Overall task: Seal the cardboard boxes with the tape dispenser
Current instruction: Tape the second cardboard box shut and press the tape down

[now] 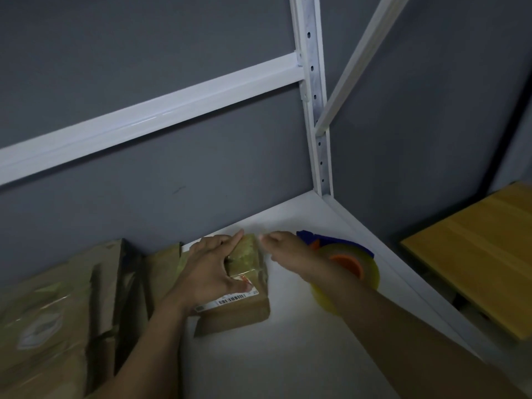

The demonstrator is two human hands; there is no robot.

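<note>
A small cardboard box with a white barcode label lies on the white shelf; shiny tape covers its far half. My left hand rests on top of the box, fingers stretched to its far edge, thumb by the label. My right hand hovers just right of the box's far corner, fingers loosely extended, holding nothing that I can make out. Behind my right wrist lies the tape dispenser, blue with an orange core and a roll of clear yellowish tape.
More cardboard packages stand packed together at the left of the shelf. White rack uprights and a grey wall rise behind. A yellow wooden board sits beyond the shelf's right edge.
</note>
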